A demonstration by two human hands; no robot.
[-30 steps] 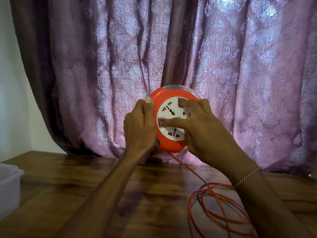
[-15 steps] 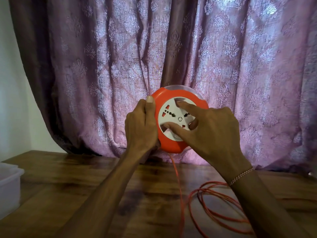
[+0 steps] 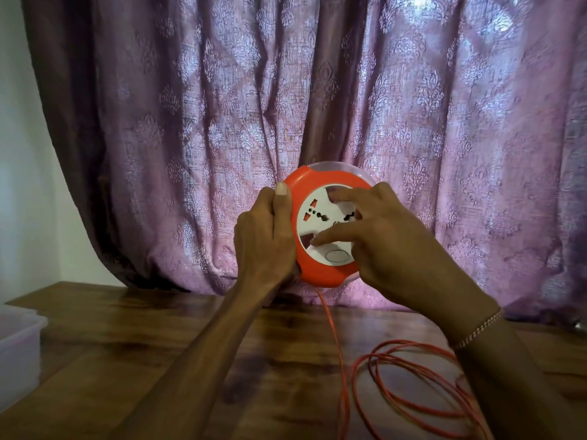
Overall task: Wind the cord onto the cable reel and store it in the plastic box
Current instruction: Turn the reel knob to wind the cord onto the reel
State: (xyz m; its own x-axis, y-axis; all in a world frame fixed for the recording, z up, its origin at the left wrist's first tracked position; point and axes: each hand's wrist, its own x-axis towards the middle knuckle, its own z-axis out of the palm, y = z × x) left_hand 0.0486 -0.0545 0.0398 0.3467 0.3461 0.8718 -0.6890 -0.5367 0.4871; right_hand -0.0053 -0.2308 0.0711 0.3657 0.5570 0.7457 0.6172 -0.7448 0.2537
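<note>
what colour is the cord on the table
Orange-red, seen in the head view: the cord.

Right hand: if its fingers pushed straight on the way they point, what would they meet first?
The right hand already has its fingers on the white socket face of the cable reel, so that face comes first; the curtain hangs behind.
</note>
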